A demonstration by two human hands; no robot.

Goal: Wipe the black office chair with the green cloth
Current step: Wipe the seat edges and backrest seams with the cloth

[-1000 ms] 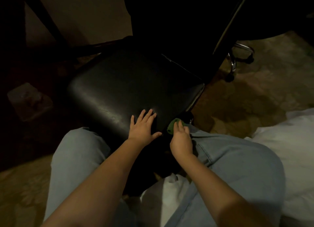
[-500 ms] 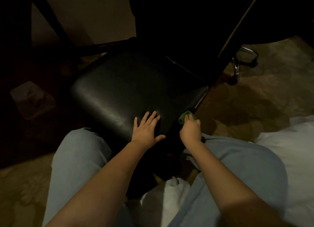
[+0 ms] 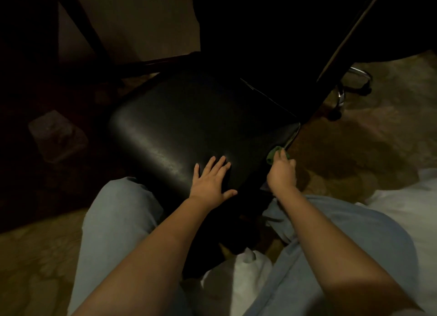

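Note:
The black office chair [image 3: 189, 126] stands in front of me, its shiny seat facing up and its dark backrest rising at the top of the view. My left hand [image 3: 210, 181] lies flat on the seat's near edge with fingers spread. My right hand [image 3: 282, 173] grips the green cloth [image 3: 272, 155] and holds it against the seat's near right side edge. Only a small bunched part of the cloth shows past my fingers.
My knees in light jeans flank the chair's front. A chrome chair base with castors [image 3: 343, 95] sits at the right on patterned carpet. A pale block [image 3: 56, 136] lies on the floor at the left. White fabric [image 3: 402, 209] lies at the right.
My right hand slid the green cloth farther along the seat's right side edge, away from me. My left hand stayed flat on the seat.

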